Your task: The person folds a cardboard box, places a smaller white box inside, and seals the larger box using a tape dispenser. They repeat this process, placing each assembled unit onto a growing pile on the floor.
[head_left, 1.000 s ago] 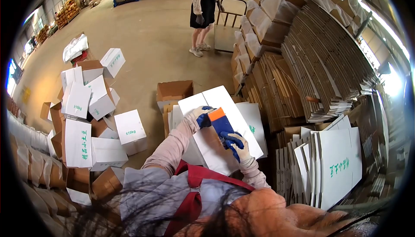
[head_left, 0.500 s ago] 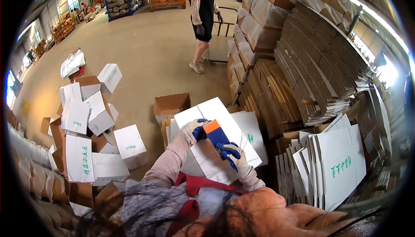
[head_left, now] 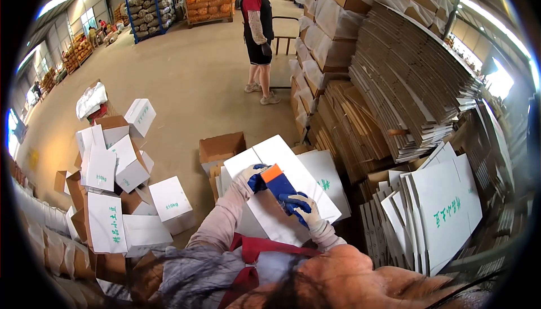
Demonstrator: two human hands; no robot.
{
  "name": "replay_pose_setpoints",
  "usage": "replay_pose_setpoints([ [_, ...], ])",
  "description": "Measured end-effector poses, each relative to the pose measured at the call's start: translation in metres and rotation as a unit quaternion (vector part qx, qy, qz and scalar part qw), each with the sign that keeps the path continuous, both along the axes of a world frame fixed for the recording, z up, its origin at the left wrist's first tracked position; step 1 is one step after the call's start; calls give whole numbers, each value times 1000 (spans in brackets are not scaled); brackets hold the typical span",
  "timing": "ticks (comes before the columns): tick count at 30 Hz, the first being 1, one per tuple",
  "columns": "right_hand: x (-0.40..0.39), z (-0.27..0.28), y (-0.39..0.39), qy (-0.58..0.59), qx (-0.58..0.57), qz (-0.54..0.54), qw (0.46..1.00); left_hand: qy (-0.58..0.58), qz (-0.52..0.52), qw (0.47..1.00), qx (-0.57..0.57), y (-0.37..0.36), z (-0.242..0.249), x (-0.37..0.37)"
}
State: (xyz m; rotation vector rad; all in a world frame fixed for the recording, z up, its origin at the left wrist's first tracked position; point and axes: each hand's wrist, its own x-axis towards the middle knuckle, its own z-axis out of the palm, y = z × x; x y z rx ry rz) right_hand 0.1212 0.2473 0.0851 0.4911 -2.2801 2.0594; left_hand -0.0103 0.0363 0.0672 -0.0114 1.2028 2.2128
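A white carton (head_left: 304, 179) lies in front of me, a seam running across its upper face. Over it I hold a blue block-shaped object with an orange end (head_left: 279, 182); its exact kind does not show. My left hand (head_left: 255, 177), in a white-and-blue glove, is closed at the orange end. My right hand (head_left: 301, 205), gloved alike, has its fingers wrapped round the other end. What lies beneath the object is hidden by it and my hands.
White cartons (head_left: 105, 221) with green print are heaped at left. An open brown carton (head_left: 222, 146) stands beyond my work. Flattened cardboard (head_left: 411, 72) is stacked high at right, with white sheets (head_left: 442, 210) leaning below. A person (head_left: 257, 32) stands by a metal cart.
My view has shifted slightly. Both hands keep hold of the blue and orange object over the carton. The person beyond has turned and changed stance.
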Motion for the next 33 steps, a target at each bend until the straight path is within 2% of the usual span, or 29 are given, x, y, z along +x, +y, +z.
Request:
replay_pose_setpoints([
  [5,3,-2,-2,-50,-43,-1,998,14,-33,999,18,-2,0,-1],
  [10,0,-6,2,5,20,16,1000,22,-38,999,-25,-2,4,0],
  [12,4,3,-2,-22,-10,20,1000,16,-59,998,33,-7,-13,-8],
  [13,7,9,-4,-43,-41,16,998,45,40,997,50,-6,-23,-2],
  [14,10,15,-4,-47,-45,-14,998,106,71,992,-2,0,13,20],
  [15,10,23,-5,-55,-56,15,997,76,46,996,26,-3,-1,14],
  [16,11,28,-5,-58,-66,38,995,82,58,995,-12,2,16,21],
  [17,10,23,-6,-13,-40,19,999,36,20,999,21,-1,-7,5],
  [18,8,18,-7,31,-10,0,999,24,-22,999,41,1,4,3],
  [19,8,20,-6,19,12,-6,1000,44,-38,998,29,6,16,6],
  [20,8,21,-7,7,33,-4,999,453,-43,873,-175,-4,-26,-16],
  [21,5,13,-9,1,20,-4,1000,481,-32,852,-207,-4,-31,-20],
  [22,6,17,-9,-11,15,1,1000,466,-37,855,-225,-7,-44,-28],
  [23,7,21,-10,6,12,3,1000,307,-40,938,-157,-4,-21,-20],
  [24,7,23,-10,20,9,9,1000,133,-40,987,-86,-2,1,-8],
  [25,7,25,-9,23,8,4,1000,136,-44,986,-86,-3,-11,-15],
  [26,8,26,-9,22,5,8,1000,242,-46,959,-137,-10,-34,-25],
  [27,8,26,-10,21,2,13,1000,344,-46,920,-185,-11,-37,-26],
  [28,7,24,-10,22,1,13,1000,344,-46,919,-186,-12,-39,-26],
  [29,5,20,-9,21,9,7,1000,217,-66,971,-77,-7,-23,-20],
  [30,5,16,-10,19,17,2,1000,83,-82,993,35,-2,-10,-14],
  [32,8,18,-8,76,37,-15,996,155,-126,980,-18,-1,4,-4],
  [33,9,22,-7,41,16,6,999,422,-84,888,-160,-6,-6,-5],
])
